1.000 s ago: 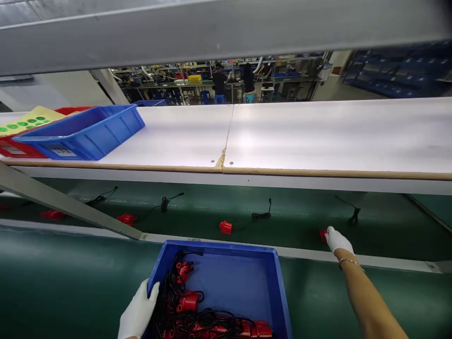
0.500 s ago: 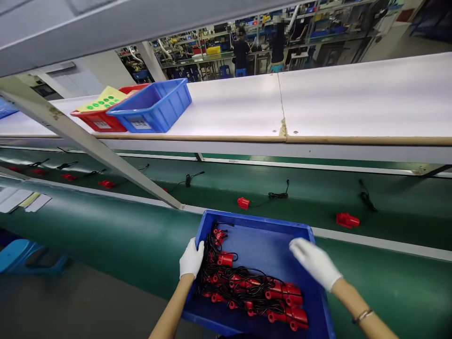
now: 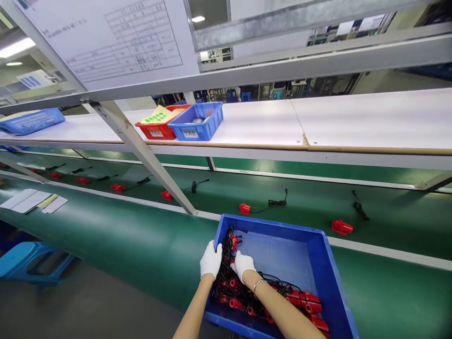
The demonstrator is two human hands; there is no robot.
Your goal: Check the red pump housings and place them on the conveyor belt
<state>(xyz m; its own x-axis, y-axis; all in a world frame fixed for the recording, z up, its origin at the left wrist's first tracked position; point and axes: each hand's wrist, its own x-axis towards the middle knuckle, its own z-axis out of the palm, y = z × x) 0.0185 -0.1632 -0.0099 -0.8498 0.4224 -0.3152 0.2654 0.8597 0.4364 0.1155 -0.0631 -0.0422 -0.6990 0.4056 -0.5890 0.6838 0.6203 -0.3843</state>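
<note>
Right hand (image 3: 245, 264) hides its grip; forearm (image 3: 278, 307) partly covers red parts (image 3: 310, 302).

Parts (image 3: 302, 297) in tray (image 3: 278, 249), tray on bench (image 3: 141, 230), belt (image 3: 303, 217) behind, stool (image 3: 21, 259) left.

Both my hands were found close together, left gripping, right reaching across.

My white-gloved left hand (image 3: 211, 261) was closed in a grip, its thumb on the right side and apart from the fingers; the left forearm (image 3: 193, 306) rose from the lower edge, leaning slightly right, its skin bare. My white-gloved right hand (image 3: 244, 265) lay just beside it, back uppermost, fingers directed left and bent downward; whether they held anything could not be determined. The right forearm (image 3: 282, 313), also bare, ran diagonally up and leftward, with a bracelet (image 3: 259, 285) around the wrist.
</note>
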